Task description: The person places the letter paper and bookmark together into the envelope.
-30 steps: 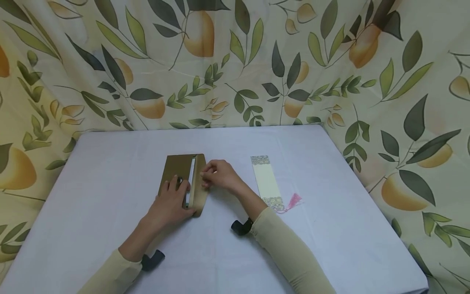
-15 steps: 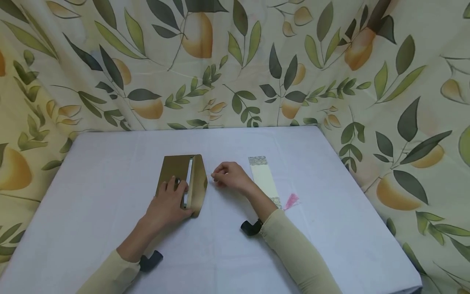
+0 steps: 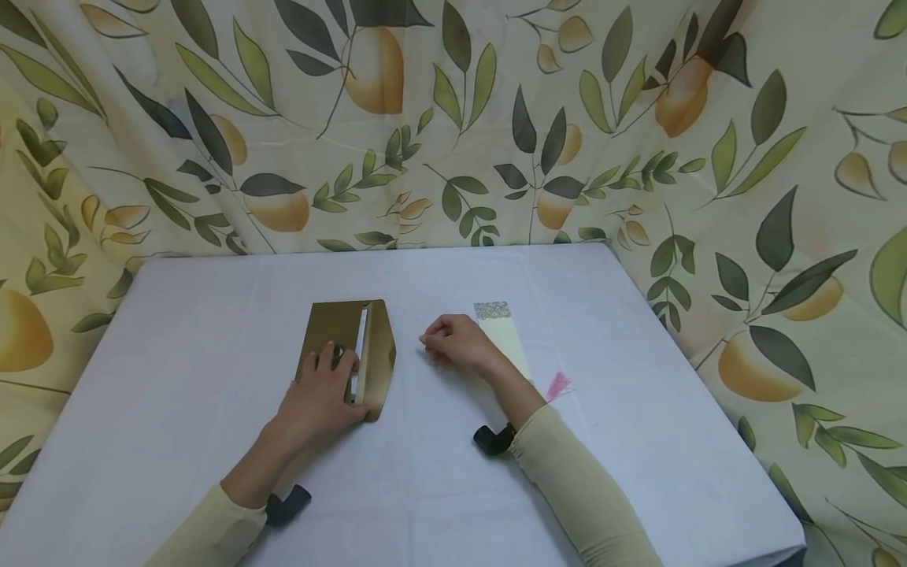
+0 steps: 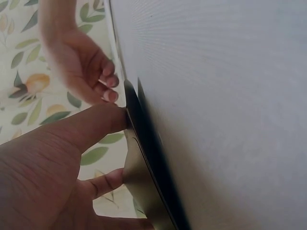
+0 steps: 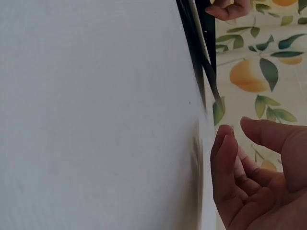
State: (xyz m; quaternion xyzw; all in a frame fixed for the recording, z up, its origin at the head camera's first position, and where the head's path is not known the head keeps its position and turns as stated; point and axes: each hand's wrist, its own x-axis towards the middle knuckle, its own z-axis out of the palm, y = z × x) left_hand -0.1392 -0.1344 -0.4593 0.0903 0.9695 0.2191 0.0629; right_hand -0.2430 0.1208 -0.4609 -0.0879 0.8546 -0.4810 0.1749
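Observation:
A gold envelope (image 3: 329, 319) lies on the table with its flap (image 3: 385, 346) unfolded to the right. A white strip (image 3: 362, 331) shows along its opening. My left hand (image 3: 322, 394) rests on the envelope, fingertips on its face and thumb near the lower edge. Beneath the fingers is a small dark round spot, mostly covered. To the right of the flap my right hand (image 3: 457, 342) hovers apart from it, fingers loosely curled. In the right wrist view, a gap separates the thumb and index finger of the right hand (image 5: 259, 182), and they hold nothing.
A cream bookmark (image 3: 503, 335) with patterned silvery ends and a pink tassel (image 3: 558, 386) lies partly behind the right forearm. A white cloth covers the table (image 3: 411, 488). Behind it hangs a leaf-and-fruit patterned curtain (image 3: 425, 181).
My right hand has moved right, away from the envelope flap, and now covers more of the bookmark. The left hand stays on the envelope. The head view has shifted slightly.

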